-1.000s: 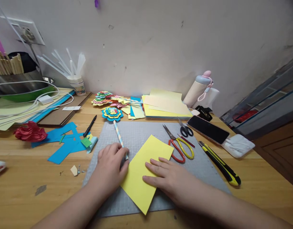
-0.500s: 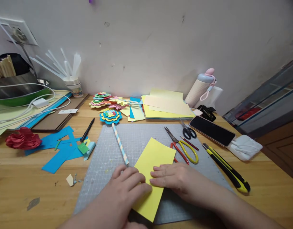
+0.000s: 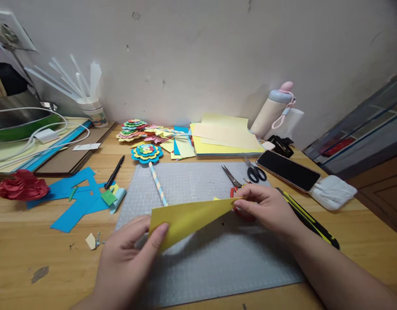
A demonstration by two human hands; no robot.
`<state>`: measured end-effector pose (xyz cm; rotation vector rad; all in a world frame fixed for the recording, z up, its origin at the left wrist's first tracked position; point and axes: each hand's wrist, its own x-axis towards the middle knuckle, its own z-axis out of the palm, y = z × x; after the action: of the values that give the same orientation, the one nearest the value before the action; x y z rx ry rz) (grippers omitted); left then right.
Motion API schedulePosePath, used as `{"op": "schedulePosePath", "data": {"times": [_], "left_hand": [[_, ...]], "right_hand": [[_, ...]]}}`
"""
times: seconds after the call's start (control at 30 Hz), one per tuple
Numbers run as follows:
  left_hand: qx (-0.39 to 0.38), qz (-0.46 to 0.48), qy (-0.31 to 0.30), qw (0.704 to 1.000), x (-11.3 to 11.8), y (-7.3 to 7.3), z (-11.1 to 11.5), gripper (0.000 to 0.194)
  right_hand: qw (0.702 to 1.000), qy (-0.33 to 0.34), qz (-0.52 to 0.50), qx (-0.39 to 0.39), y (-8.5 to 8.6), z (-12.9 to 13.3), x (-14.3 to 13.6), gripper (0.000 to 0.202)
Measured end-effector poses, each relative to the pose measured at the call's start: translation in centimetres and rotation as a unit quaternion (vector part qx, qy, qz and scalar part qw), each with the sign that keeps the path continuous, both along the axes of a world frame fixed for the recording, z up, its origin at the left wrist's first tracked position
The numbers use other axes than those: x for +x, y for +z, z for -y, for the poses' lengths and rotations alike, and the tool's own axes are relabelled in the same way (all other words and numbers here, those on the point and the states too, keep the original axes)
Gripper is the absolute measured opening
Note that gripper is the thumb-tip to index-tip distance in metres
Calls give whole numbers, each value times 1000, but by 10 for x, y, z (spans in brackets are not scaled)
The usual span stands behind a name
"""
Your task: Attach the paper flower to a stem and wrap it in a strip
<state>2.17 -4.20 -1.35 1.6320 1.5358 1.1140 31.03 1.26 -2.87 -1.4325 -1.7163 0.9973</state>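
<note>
A yellow paper (image 3: 188, 219) is lifted above the grey cutting mat (image 3: 217, 267), tilted so that it looks narrow. My left hand (image 3: 130, 249) grips its left end, thumb on the near face. At the paper's right tip, my right hand (image 3: 266, 209) pinches it between thumb and fingers. Behind the paper lies a striped stick (image 3: 158, 184) with a layered blue, yellow and red paper flower (image 3: 147, 153) at its far end. Pliers or scissors with red handles (image 3: 233, 191) are partly hidden by the paper and my right hand.
Black-handled scissors (image 3: 256, 173), a phone (image 3: 288, 170) and a yellow-black cutter (image 3: 311, 219) lie right. Blue paper scraps (image 3: 75, 213), a pen (image 3: 114, 172) and crumpled red paper (image 3: 23, 186) lie left. Behind are a paper stack (image 3: 227, 148) and a bottle (image 3: 271, 110).
The yellow paper has risen off the mat and turned sideways. Both hands, flat on it before, now grip its ends, farther apart. The view has shifted slightly.
</note>
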Motion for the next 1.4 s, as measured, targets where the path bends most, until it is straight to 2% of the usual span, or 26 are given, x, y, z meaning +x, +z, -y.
{"op": "schedulePosePath", "data": {"times": [0.07, 0.1, 0.23, 0.3, 0.4, 0.5, 0.6, 0.67, 0.73, 0.8, 0.87, 0.9, 0.93, 0.97, 1.03, 1.1, 1.17, 1.23, 1.3, 1.4], "left_hand": [[-81, 38, 71, 994, 3, 1, -1, 33], [-110, 55, 83, 989, 4, 1, -1, 36], [-162, 113, 80, 977, 5, -2, -5, 37], [-186, 159, 89, 966, 2, -5, -8, 31], [-230, 233, 100, 939, -1, -8, -11, 29], [-251, 277, 96, 923, -1, -10, -12, 32], [-242, 271, 84, 928, 0, -10, -12, 33], [-201, 243, 90, 945, 0, -10, -12, 33], [-153, 222, 97, 958, -1, -11, -13, 34], [-136, 219, 91, 962, -3, -12, -13, 33], [-144, 221, 83, 961, -3, -14, -12, 32], [-149, 223, 78, 960, -3, -14, -12, 32], [-154, 224, 73, 960, -3, -15, -12, 32], [-158, 224, 67, 959, -3, -16, -11, 32], [-168, 223, 54, 959, -3, -18, -10, 32], [-173, 224, 44, 958, -3, -19, -9, 32], [-176, 227, 36, 957, -3, -19, -8, 32], [-179, 229, 34, 956, -3, -18, -8, 32], [-182, 230, 32, 955, -2, -17, -8, 33], [-191, 228, 20, 955, -2, -16, -6, 35]], "right_hand": [[989, -35, -110, -86, 2, 1, -2, 29], [979, -42, -159, -124, 3, 2, -4, 31], [929, -26, -303, -213, 5, 4, -7, 28], [917, 4, -322, -234, 6, 4, -9, 30], [919, 39, -300, -251, 6, 6, -12, 36], [917, 29, -310, -250, 4, 7, -15, 35], [916, 1, -316, -247, -1, 2, -14, 31], [928, -49, -304, -210, -6, -4, -11, 32], [939, -119, -293, -132, -11, -12, -5, 35], [937, -181, -295, -48, -14, -17, 1, 33], [946, -215, -236, 54, -13, -16, 5, 25], [956, -210, -165, 125, -11, -14, 5, 22], [959, -178, -73, 206, -9, -11, 5, 25], [949, -121, 28, 290, -7, -9, 4, 32], [886, 25, 192, 422, -5, -7, -2, 52], [817, 130, 283, 485, -8, -9, -9, 62], [779, 162, 339, 503, -15, -16, -16, 61], [766, 173, 369, 497, -22, -22, -20, 59], [764, 180, 379, 490, -25, -26, -21, 61], [779, 166, 350, 493, -21, -26, -17, 66]]}}
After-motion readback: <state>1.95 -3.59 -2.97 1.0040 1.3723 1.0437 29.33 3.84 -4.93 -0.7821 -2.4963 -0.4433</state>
